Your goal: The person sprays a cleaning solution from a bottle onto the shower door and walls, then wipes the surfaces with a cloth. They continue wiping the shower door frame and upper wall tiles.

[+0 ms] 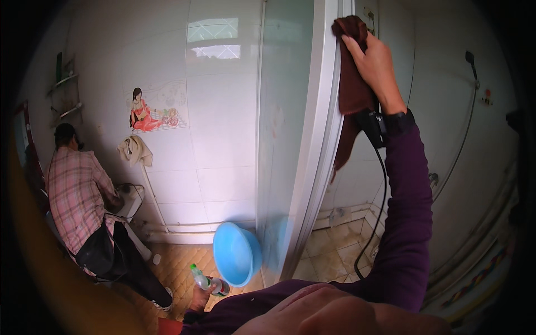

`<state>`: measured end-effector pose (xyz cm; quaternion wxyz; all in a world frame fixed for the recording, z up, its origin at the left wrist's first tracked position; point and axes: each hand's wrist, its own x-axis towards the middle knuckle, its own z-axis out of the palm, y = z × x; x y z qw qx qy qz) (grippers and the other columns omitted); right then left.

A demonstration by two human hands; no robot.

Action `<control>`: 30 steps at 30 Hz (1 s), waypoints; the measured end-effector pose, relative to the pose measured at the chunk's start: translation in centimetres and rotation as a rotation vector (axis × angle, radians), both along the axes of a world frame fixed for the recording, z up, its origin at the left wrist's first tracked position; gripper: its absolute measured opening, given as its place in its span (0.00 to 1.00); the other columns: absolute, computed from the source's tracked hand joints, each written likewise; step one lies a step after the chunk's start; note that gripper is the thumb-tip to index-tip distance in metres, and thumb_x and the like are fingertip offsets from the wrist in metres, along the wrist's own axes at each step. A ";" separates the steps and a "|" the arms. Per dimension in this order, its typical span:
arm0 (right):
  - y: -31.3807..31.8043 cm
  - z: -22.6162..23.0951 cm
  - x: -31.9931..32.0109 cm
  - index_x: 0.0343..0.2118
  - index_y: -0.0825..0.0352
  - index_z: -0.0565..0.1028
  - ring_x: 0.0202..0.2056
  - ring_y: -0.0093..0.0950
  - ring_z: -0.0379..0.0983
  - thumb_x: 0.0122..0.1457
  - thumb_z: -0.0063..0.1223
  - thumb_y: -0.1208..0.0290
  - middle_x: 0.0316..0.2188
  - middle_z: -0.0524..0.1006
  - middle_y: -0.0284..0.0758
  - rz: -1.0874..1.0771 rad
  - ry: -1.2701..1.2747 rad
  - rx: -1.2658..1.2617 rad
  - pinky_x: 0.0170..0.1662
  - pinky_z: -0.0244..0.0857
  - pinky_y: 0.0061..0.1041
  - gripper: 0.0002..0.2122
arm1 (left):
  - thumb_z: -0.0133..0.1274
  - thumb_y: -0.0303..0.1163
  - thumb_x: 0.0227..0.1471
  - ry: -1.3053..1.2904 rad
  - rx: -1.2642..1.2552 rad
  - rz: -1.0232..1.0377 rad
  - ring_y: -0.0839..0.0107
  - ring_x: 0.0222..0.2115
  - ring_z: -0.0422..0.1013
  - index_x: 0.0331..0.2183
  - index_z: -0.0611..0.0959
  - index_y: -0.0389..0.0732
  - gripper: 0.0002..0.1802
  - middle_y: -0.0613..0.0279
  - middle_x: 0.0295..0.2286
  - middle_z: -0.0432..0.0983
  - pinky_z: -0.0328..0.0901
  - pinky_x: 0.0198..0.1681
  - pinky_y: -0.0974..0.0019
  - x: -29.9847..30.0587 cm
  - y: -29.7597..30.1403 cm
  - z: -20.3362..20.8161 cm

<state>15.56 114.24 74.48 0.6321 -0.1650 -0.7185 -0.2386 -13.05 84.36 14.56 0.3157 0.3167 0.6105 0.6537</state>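
Raised high, my right hand (375, 62) is closed around a brown cloth (355, 89). The cloth lies against the white edge frame (312, 139) of a glass partition, and its lower end hangs down beside the frame. A black device (371, 129) with a cable sits at my right wrist. Low on the left, my left hand (202, 295) grips a clear bottle (212, 285) with a green top and a coloured label. Part of that hand is hidden behind the bottle and my body.
A blue basin (237, 254) leans against the wall near the partition (285, 111). At the left, a person in a plaid shirt (78, 190) bends over a white sink (131, 201). A beige cloth (134, 149) hangs on the tiled wall. A shower head (470, 58) with a hose is on the right.
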 end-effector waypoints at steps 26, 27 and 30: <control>8.4 12.9 -3.2 0.39 0.71 0.71 0.42 0.46 0.66 0.55 0.39 0.69 0.39 0.70 0.51 0.023 -0.290 0.508 0.47 0.59 0.33 0.14 | 0.59 0.26 0.43 -0.096 0.203 0.306 0.70 0.38 0.67 0.41 0.72 0.37 0.21 0.62 0.36 0.70 0.63 0.43 0.67 -3.6 12.7 1.6; 8.5 12.3 -2.9 0.39 0.71 0.70 0.42 0.46 0.65 0.54 0.39 0.69 0.39 0.70 0.51 -0.040 -0.277 0.506 0.47 0.59 0.34 0.14 | 0.59 0.26 0.43 -0.107 0.202 0.298 0.70 0.38 0.67 0.41 0.72 0.37 0.21 0.62 0.36 0.70 0.63 0.43 0.67 -3.5 12.5 1.7; 9.5 15.6 -2.6 0.39 0.71 0.70 0.42 0.48 0.65 0.52 0.38 0.69 0.38 0.69 0.53 -0.124 -0.240 0.471 0.47 0.59 0.35 0.14 | 0.58 0.25 0.43 -0.122 0.213 0.319 0.70 0.38 0.67 0.41 0.71 0.37 0.21 0.62 0.36 0.70 0.63 0.43 0.66 -3.6 12.4 2.4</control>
